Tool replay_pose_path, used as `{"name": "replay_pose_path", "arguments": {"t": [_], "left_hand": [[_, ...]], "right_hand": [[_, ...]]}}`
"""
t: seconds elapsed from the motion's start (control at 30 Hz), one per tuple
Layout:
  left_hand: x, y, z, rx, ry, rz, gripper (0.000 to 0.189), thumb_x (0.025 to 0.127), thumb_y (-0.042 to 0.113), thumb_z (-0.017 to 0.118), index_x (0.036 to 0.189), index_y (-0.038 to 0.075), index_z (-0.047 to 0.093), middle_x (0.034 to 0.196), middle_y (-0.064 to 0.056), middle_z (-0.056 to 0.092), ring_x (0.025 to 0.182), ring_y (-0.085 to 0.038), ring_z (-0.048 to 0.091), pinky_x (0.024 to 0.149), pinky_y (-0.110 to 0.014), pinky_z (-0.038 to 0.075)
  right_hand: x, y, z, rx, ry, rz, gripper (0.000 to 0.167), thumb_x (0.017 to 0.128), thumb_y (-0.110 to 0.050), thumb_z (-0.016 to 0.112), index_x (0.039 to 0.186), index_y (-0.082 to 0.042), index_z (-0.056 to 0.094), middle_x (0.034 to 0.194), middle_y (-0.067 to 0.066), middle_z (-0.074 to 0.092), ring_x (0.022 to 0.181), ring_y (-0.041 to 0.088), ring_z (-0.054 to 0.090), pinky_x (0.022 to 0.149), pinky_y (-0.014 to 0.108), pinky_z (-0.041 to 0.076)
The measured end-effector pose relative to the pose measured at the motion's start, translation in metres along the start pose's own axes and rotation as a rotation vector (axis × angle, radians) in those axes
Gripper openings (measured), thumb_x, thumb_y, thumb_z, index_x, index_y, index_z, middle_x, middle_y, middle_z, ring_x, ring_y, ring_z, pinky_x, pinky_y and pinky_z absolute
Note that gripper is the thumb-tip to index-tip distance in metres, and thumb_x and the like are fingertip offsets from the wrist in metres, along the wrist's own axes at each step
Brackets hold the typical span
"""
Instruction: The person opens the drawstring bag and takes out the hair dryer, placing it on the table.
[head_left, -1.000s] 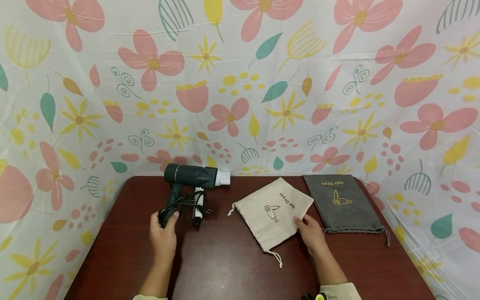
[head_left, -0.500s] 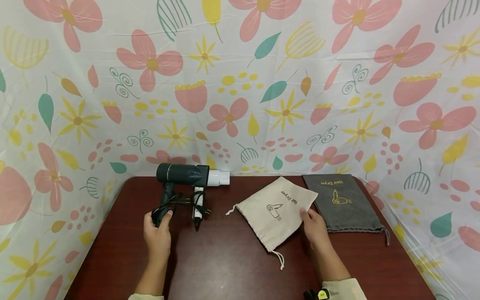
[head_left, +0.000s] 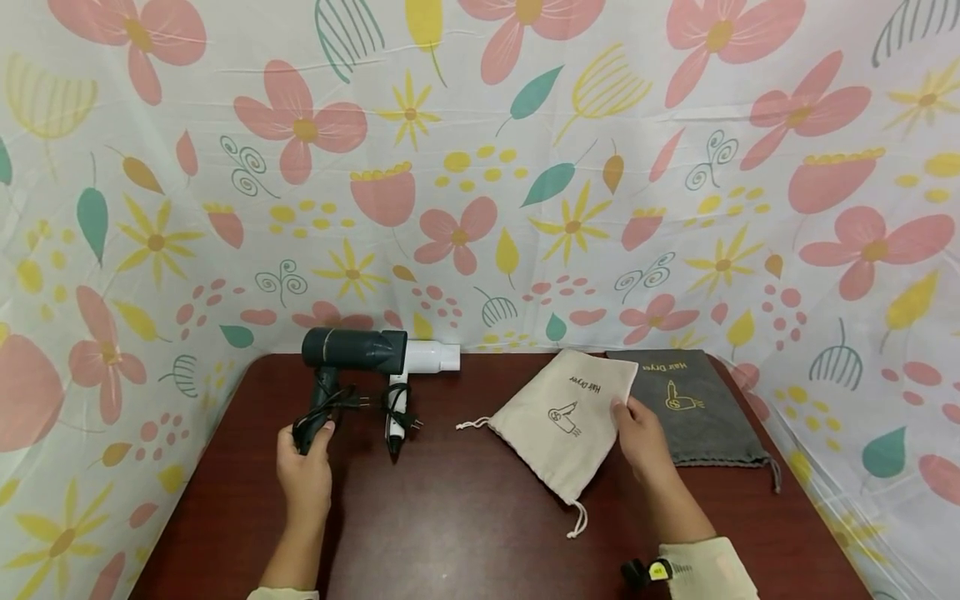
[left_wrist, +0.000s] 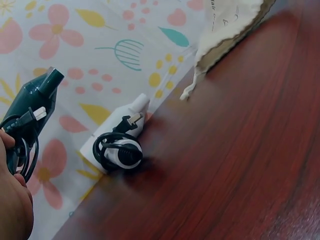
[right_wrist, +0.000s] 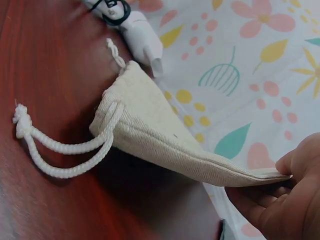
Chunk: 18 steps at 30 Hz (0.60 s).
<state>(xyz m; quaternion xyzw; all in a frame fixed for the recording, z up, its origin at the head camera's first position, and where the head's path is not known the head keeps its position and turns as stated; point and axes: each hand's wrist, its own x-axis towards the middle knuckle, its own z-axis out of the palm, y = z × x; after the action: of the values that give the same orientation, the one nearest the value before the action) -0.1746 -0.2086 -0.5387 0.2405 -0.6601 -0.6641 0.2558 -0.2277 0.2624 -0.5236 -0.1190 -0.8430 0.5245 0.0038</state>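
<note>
A dark green hair dryer [head_left: 354, 349] is raised over the left of the table, its handle gripped in my left hand [head_left: 305, 477]. Its black cord is bundled around the handle, and the plug shows in the left wrist view. Behind it stands a white hair dryer [left_wrist: 112, 130], partly hidden in the head view, with a black cord coiled round its handle. My right hand [head_left: 647, 443] pinches the edge of a cream drawstring bag [head_left: 566, 417] between thumb and fingers. The bag is tilted, its white cords [right_wrist: 67, 147] hanging toward the table.
A grey drawstring bag [head_left: 705, 417] printed "Hair Dryer" lies flat at the back right, partly covered by the cream bag. The dark red wooden table [head_left: 450, 533] meets a flowered cloth backdrop [head_left: 480, 167] along its far edge.
My left hand has moved left with the green hair dryer, uncovering more of the white one. My right hand has shifted right and slightly up with the cream bag, which has turned a little.
</note>
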Motion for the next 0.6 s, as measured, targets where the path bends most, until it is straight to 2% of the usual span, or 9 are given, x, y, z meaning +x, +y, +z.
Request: {"name": "replay_pose_path", "arguments": {"t": [0.13, 0.3, 0.37, 0.6], "left_hand": [[0.002, -0.001, -0.002, -0.006, 0.013, -0.006, 0.023, 0.092, 0.021, 0.074, 0.104, 0.012, 0.057, 0.084, 0.008, 0.055, 0.075, -0.010, 0.044, 0.068, -0.021, 0.037], [0.005, 0.000, -0.006, 0.001, 0.020, -0.010, 0.024, 0.092, 0.022, 0.074, 0.107, 0.014, 0.057, 0.097, 0.005, 0.059, 0.085, -0.011, 0.047, 0.073, -0.020, 0.039], [0.007, 0.000, -0.008, -0.003, 0.021, -0.013, 0.024, 0.092, 0.023, 0.074, 0.107, 0.015, 0.057, 0.096, 0.004, 0.058, 0.084, -0.012, 0.047, 0.072, -0.020, 0.039], [0.014, -0.003, -0.012, 0.000, 0.034, -0.027, 0.024, 0.091, 0.025, 0.075, 0.106, 0.019, 0.057, 0.097, 0.004, 0.059, 0.084, -0.011, 0.048, 0.072, -0.019, 0.040]], "right_hand": [[0.002, -0.004, -0.007, -0.019, 0.004, -0.010, 0.055, 0.108, -0.044, 0.034, 0.144, -0.005, 0.053, 0.126, 0.025, 0.063, 0.098, 0.019, 0.060, 0.086, 0.030, 0.045], [0.006, -0.007, -0.015, 0.013, -0.031, -0.003, 0.058, 0.108, -0.046, 0.033, 0.147, -0.005, 0.049, 0.129, 0.026, 0.062, 0.095, 0.013, 0.061, 0.089, 0.032, 0.044], [0.009, -0.007, -0.019, 0.023, -0.054, 0.003, 0.060, 0.108, -0.047, 0.032, 0.150, -0.005, 0.046, 0.130, 0.026, 0.060, 0.095, 0.011, 0.061, 0.090, 0.032, 0.044], [0.018, -0.002, -0.034, 0.107, -0.132, 0.038, 0.063, 0.108, -0.047, 0.033, 0.157, -0.007, 0.035, 0.114, 0.007, 0.065, 0.085, 0.004, 0.064, 0.079, 0.028, 0.053]]}}
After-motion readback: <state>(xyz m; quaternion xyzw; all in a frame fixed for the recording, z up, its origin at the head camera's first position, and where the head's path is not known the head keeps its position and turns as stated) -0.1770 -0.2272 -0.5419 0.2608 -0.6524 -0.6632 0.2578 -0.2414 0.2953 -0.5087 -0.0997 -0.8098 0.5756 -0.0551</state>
